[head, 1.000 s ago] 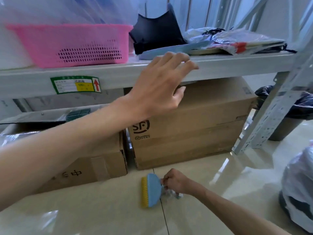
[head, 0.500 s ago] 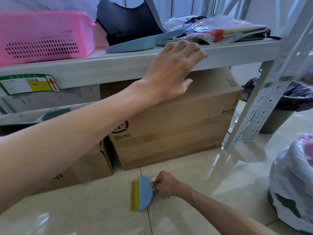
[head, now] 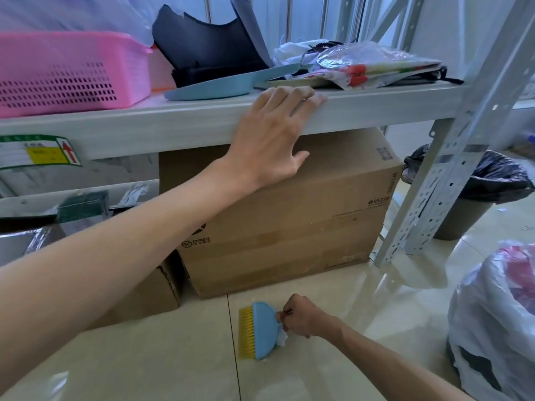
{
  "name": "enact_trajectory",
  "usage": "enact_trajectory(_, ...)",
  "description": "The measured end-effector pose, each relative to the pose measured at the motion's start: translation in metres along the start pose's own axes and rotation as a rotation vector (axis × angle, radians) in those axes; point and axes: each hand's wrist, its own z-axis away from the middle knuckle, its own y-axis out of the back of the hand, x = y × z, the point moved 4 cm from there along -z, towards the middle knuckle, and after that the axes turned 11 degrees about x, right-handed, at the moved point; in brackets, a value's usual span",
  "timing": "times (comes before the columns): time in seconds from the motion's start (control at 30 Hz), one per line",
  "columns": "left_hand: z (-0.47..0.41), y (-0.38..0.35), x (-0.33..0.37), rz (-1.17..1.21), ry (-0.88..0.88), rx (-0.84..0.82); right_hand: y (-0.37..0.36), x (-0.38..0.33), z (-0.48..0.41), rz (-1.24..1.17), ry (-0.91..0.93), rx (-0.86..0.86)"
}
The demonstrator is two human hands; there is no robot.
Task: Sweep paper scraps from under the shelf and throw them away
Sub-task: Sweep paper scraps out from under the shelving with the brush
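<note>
Below, brush (head: 262,332) gripped, left hand (head: 272,137) touching shelf (head: 173,125)

Glossy tile floor (head: 333,287); matt cardboard box (head: 289,227).

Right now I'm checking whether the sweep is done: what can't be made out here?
Head view only:
Floor under the shelf: hidden behind the cardboard boxes.
Handle of brush: enclosed in the right hand.
Paper scraps: mostly covered by brush and fingers; amount unclear.
Bin contents: screened by its black liner and the shelf upright.
</note>
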Motion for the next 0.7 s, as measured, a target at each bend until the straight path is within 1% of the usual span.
enact_trajectory(0.27, -0.001, -0.006, 0.009, -0.064, 0.061, 0.099, 0.028, 0.019, 0.003, 0.056, -0.035, 0.018)
enact_trajectory(0.53, 0.0, -0.005, 0.011, -0.043, 0.096, 0.095, 0.048, 0.05, 0.008, 0.11, -0.066, 0.052)
enact_trajectory(0.7, -0.001, -0.004, 0.012, -0.053, 0.112, 0.098, 0.073, 0.067, 0.009, 0.088, -0.092, 0.106)
